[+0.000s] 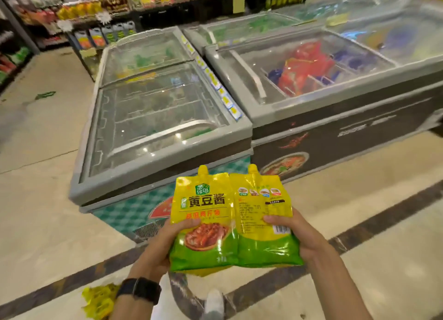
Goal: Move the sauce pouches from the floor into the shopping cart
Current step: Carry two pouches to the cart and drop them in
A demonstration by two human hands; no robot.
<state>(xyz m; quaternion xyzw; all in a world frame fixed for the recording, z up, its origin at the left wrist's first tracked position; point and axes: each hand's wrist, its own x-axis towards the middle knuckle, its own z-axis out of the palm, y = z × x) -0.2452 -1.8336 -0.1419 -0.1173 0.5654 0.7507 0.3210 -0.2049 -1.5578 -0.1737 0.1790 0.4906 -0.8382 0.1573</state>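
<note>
My left grip is closed on the front-facing pouch, thumb across its printed face and fingers hidden behind it; my right grip is closed on the back-facing pouch, thumb pressed on the label just above the barcode; the two pouches are held side by side between my grips, edges touching, spouts pointing away from me; both are yellow above and green below, each with a yellow cap; the one in my left grip shows large Chinese lettering and a picture of a dish, the one in my right grip shows small print and four little food pictures.

A black watch sits on the wrist below my left grip; lower and further left, floor pouches lie in a yellow heap on the tiled floor; a white shoe shows beneath the held pouches.

Beyond my grips stands a glass-topped chest freezer; beyond my right grip a second freezer holds red and blue packs under its lid; far past my left grip, blurred shelves carry bottles and packets.
</note>
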